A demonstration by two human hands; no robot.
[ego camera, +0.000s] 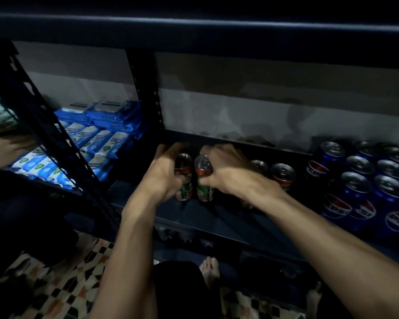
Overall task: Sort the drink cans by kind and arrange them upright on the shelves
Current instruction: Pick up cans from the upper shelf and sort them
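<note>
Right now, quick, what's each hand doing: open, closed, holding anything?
Left hand: grips a red-and-green can.
Right hand: grips the second red-and-green can beside it.

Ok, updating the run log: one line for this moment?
left hand grips left can | right hand grips right can | both upright on shelf
</note>
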